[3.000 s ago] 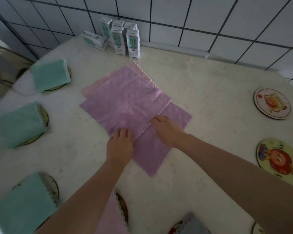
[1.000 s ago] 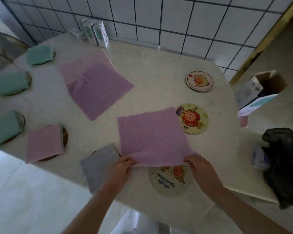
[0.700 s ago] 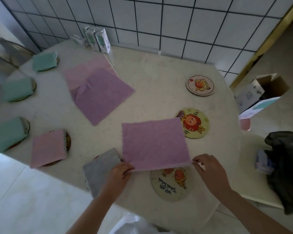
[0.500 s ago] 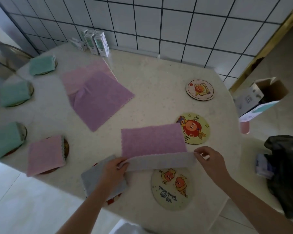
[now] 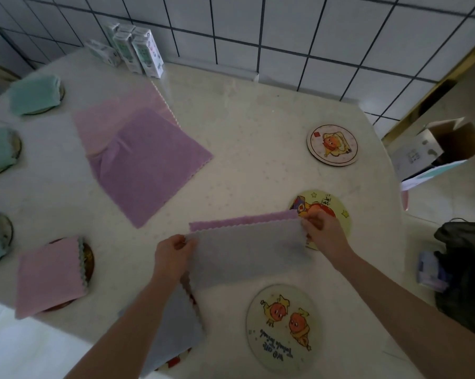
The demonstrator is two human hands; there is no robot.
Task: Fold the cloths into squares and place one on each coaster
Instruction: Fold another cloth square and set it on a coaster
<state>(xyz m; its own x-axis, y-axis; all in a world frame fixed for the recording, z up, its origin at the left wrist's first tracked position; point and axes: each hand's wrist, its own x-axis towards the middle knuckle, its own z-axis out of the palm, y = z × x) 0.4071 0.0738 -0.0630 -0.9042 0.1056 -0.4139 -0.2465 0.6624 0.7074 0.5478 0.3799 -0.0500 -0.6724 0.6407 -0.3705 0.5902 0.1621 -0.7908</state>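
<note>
**Colleague:** Where is the cloth that you are working on?

**Operator:** I am watching through the head camera. The purple square microfibre cloth (image 5: 247, 250) is lying on the white speckled table (image 5: 258, 127), near the front edge. It is just behind the round pale coaster with two orange cartoon figures (image 5: 282, 326). Its near half is lying turned over the far half, so the grey underside is facing up. Only a thin purple strip is showing beyond the scalloped edge.

**Colleague:** And the hands?

**Operator:** The left hand (image 5: 173, 255) is pinching the left corner of the turned edge between thumb and fingers. The right hand (image 5: 323, 231) is pinching the right corner in the same way. So both are clamped on this one cloth. The right hand is partly covering the round yellow coaster with a red cartoon character (image 5: 337, 203).

**Colleague:** What else are you seeing?

**Operator:** The left forearm is crossing over a folded grey cloth (image 5: 176, 332). To its left, a folded pink cloth (image 5: 50, 274) is resting on a dark round coaster (image 5: 88, 259). Folded mint-green cloths (image 5: 35, 94) are sitting on coasters along the left edge. In the middle, a flat purple cloth (image 5: 148, 165) is lying partly on a flat pink cloth (image 5: 121, 105). A round cream coaster with an orange figure (image 5: 332, 144) is lying at the far right.
</note>
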